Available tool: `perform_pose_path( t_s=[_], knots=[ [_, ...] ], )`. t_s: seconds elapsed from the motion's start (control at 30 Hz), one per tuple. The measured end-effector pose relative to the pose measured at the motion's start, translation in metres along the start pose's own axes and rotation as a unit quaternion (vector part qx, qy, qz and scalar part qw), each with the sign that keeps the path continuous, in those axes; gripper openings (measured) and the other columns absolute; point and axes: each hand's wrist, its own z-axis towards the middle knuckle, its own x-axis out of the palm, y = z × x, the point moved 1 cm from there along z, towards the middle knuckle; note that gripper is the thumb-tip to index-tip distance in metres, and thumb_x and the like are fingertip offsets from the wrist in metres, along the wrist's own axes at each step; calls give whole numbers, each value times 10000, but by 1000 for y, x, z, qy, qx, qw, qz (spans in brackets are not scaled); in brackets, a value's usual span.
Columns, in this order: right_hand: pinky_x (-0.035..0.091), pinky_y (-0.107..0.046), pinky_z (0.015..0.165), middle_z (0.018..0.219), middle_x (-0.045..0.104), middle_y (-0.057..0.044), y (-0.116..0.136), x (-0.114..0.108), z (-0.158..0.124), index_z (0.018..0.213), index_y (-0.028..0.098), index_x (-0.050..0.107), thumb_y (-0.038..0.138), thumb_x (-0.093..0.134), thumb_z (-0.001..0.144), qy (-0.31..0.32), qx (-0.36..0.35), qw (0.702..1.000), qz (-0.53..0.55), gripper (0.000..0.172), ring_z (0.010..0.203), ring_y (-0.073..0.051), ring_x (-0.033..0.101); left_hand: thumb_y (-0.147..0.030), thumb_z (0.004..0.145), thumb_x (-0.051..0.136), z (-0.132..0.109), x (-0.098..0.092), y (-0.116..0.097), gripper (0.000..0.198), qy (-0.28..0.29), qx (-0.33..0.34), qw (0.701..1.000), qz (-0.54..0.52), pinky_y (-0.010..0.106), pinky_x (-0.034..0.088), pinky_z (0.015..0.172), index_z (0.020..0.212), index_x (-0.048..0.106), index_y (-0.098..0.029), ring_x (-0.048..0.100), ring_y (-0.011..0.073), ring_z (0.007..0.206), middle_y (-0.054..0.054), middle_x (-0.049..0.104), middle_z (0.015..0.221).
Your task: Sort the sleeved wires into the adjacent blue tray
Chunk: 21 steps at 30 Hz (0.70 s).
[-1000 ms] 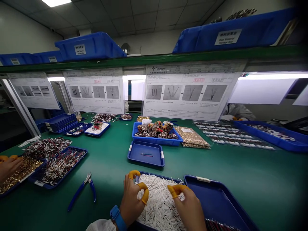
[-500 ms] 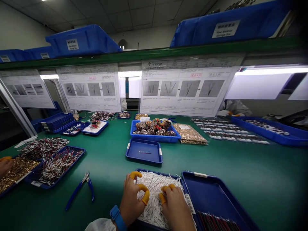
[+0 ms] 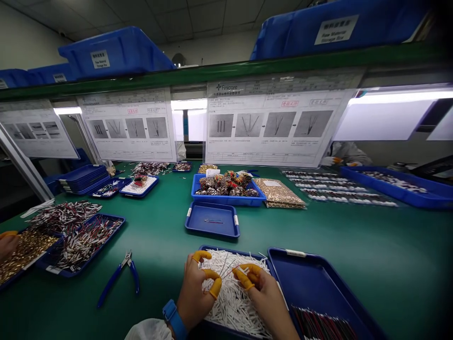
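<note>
Both hands are over a blue tray heaped with white tubes [image 3: 233,302]. My left hand [image 3: 200,288], with yellow finger covers and a blue wristband [image 3: 174,317], pinches thin dark wires [image 3: 225,267] that point up and to the right. Close on its right, my right hand [image 3: 256,283] has thumb and forefinger pressed together around a small white tube [image 3: 244,270], beside the wire ends. Dark and red wires [image 3: 323,325] lie in the blue tray [image 3: 318,278] on the right.
Blue-handled cutters [image 3: 122,274] lie at left. A small tray [image 3: 212,230] holds a few wires. Behind it stands a blue bin [image 3: 228,200] of bundled parts. At the far left, another person's hand [image 3: 7,245] is over gold pieces [image 3: 30,252].
My right hand has lifted off the white tubes and turned its fingertips toward the wires, now with a small white tube between them. My left hand has barely moved.
</note>
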Motion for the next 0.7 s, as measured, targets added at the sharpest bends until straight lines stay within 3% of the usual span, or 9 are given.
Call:
perform_pose_path(
  t_s=[0.27,0.7],
  knots=[
    [554,-414,777,777,788,-83,9,-4,1,759,180,727,252,824,463,-44,50,990,125,320,813,-306,725,-126,771,631,1,-1,-1,98,-4,6,1000,-6,509,443,914,750,693,-199,496,309,1063,118,558,1105],
    [546,-372,800,769,787,-52,21,-6,-1,755,194,734,379,894,412,-83,45,980,173,421,829,-275,719,-112,768,622,2,-1,-3,111,5,12,1000,-3,531,444,905,751,687,-200,497,316,1064,120,568,1099]
  ],
)
